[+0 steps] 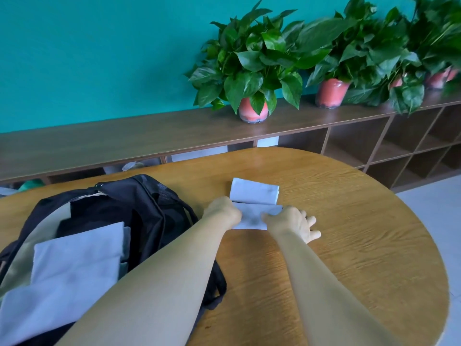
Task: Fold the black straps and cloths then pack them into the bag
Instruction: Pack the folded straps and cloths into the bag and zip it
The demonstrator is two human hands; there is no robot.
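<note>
At the table's (349, 245) left edge the black bag (149, 208) lies open, with a pale folded cloth (74, 258) resting on its mouth. Toward the table's middle, the left hand (223, 212) grips the left end of a small pale cloth (252, 213), its fingers curled; the right hand (291, 223) presses the right end, fingers spread flat. The cloth looks light, soft and floppy, best pinched at folded corners. Bare table lies right and far.

potted plants (252, 71) on wooden shelf (124, 138)
</note>
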